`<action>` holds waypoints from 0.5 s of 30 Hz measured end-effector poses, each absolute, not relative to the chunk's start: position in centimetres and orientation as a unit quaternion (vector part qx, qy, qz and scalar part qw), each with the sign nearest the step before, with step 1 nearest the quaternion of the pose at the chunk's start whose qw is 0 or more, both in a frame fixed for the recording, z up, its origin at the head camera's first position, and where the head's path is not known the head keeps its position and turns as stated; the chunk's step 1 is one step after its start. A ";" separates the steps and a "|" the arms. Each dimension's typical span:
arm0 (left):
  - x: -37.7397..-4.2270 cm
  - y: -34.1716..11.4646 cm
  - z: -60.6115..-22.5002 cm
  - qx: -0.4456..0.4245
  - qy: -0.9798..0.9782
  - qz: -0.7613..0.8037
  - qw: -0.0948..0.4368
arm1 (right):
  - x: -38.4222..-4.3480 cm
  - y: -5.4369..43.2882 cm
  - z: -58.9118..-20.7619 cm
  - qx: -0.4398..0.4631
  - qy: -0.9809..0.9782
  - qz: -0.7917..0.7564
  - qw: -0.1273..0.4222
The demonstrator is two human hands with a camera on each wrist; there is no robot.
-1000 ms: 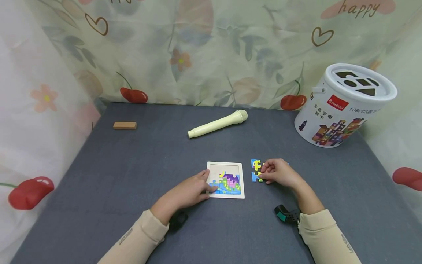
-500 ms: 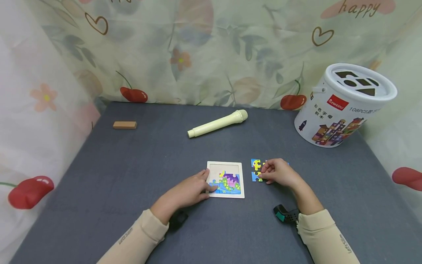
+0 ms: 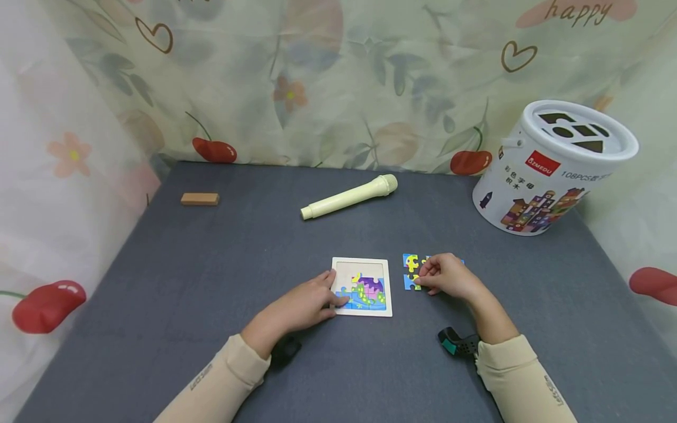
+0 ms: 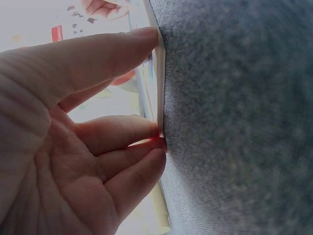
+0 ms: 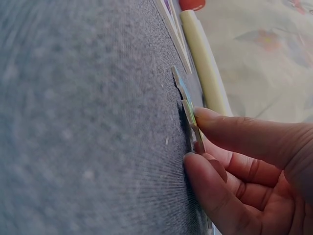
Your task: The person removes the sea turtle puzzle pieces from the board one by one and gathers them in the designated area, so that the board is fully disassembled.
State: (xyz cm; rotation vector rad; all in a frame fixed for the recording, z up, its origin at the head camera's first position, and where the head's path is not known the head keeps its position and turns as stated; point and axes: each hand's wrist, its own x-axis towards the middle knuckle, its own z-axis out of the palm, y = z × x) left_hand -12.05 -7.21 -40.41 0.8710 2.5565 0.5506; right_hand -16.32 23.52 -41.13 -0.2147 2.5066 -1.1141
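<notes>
A square white-rimmed puzzle tray [image 3: 389, 291] lies on the table, its lower part filled with blue, green and purple pieces. My left hand [image 3: 305, 302] rests at its left side. One finger reaches over the rim onto the blue pieces, while the thumb and other fingers touch the tray's edge [image 4: 161, 93] in the left wrist view. Right of the tray, my right hand [image 3: 448, 275] pinches a thin puzzle piece [image 5: 195, 128] between thumb and index finger, slightly tilted in the right wrist view. Blue-and-yellow loose pieces [image 3: 410, 262] lie beside it; others are partly hidden under the hand.
A cream toy microphone [image 3: 349, 197] lies behind the tray. At the far left is a small wooden block [image 3: 200, 199]. A big white block bucket [image 3: 550, 176] with a shape-cut lid stands at the back right. Patterned cloth [image 3: 338, 88] hangs behind the table.
</notes>
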 end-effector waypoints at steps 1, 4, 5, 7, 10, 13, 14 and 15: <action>-12.0 -7.2 -40.4 0.310 0.910 0.196 0.191 | -16.3 23.5 -41.1 -0.074 0.894 -0.397 0.193; -12.1 -7.2 -40.5 0.310 0.910 0.196 0.192 | -16.2 23.4 -41.0 -0.072 0.896 -0.394 0.192; -12.1 -7.2 -40.5 0.309 0.910 0.197 0.192 | -16.2 23.4 -41.0 -0.070 0.897 -0.393 0.192; -12.1 -7.2 -40.5 0.309 0.910 0.198 0.192 | -16.2 23.3 -41.0 -0.067 0.898 -0.391 0.192; -12.1 -7.2 -40.5 0.310 0.910 0.198 0.192 | -16.2 23.3 -41.0 -0.068 0.899 -0.387 0.192; -12.1 -7.2 -40.5 0.310 0.910 0.198 0.192 | -16.3 23.3 -41.0 -0.069 0.900 -0.386 0.192; -12.1 -7.2 -40.5 0.310 0.910 0.198 0.192 | -16.3 23.3 -41.0 -0.069 0.900 -0.385 0.192; -12.1 -7.2 -40.5 0.310 0.910 0.197 0.192 | -16.3 23.3 -41.1 -0.069 0.900 -0.385 0.192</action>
